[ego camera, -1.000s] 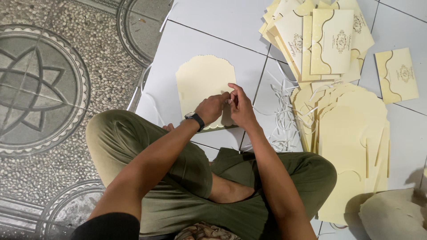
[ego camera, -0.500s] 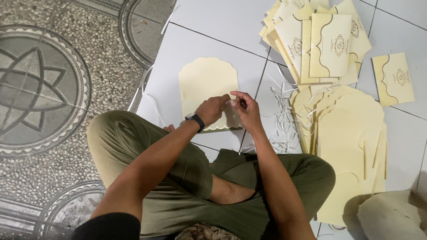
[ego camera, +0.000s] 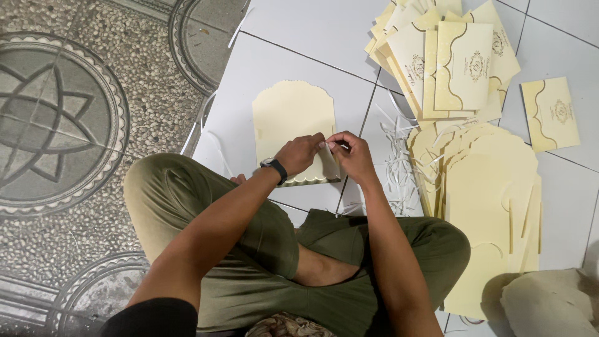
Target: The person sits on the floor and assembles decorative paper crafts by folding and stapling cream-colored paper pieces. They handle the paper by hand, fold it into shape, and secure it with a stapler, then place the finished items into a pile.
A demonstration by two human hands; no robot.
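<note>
A cream card [ego camera: 292, 118] with a scalloped arched top lies flat on the white tiled floor in front of my crossed legs. My left hand [ego camera: 301, 154], with a black watch on the wrist, presses on the card's lower right part. My right hand [ego camera: 352, 156] meets it there. Both pinch a thin white strip [ego camera: 329, 145] at the card's right edge, by a small folded flap.
A stack of unfolded cream cards [ego camera: 493, 206] lies to the right. Finished folded cards with gold ornament [ego camera: 458, 62] fan out at the top right, one [ego camera: 550, 113] apart. White paper strips [ego camera: 399, 168] litter the tile. Patterned pebble floor [ego camera: 62, 118] lies left.
My right hand has come down from the card's middle to meet the left hand at the lower right edge. The view has shifted slightly; the card stays flat.
</note>
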